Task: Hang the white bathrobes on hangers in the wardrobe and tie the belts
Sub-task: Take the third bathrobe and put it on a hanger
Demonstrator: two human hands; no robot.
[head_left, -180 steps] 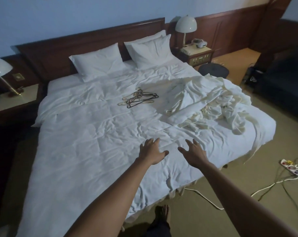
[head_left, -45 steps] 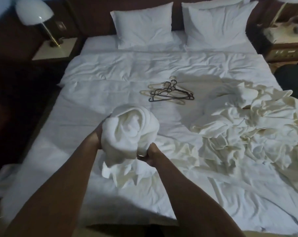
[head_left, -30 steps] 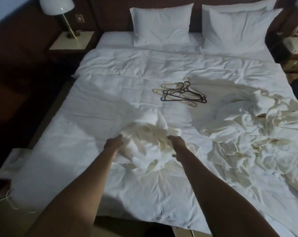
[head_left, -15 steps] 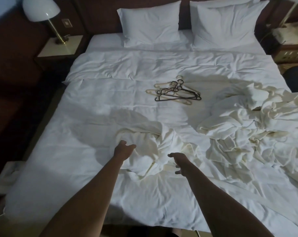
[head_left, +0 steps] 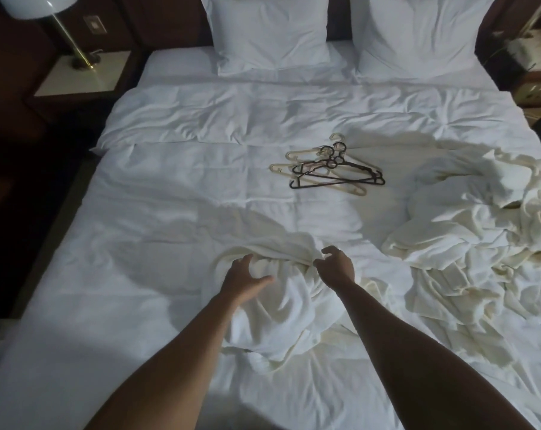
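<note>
None of the hanging is done yet, as far as I can judge: no wardrobe is in view, and every robe lies on the bed (head_left: pixel 170 193). I have one bathrobe (head_left: pixel 281 308) bunched in front of me near the foot of the mattress, and the other robes (head_left: pixel 480 243) sit in a rumpled heap on the right side. The hangers (head_left: pixel 334 170) lie in a loose stack mid-bed, well apart from both piles, untouched by cloth. So sorting, hanging and belt-tying all remain.

My left hand (head_left: pixel 242 279) hovers over the near robe with fingers spread and gently curved, gripping nothing. My right hand (head_left: pixel 335 266) is curled at the robe's upper fold; whether it actually pinches cloth I cannot tell.

Robe fabric looks soft, thick and creamy, falling in deep folds, against the smoother, cooler white duvet. Hangers are thin plastic, some black, some beige, with hooks tangled together.
</note>
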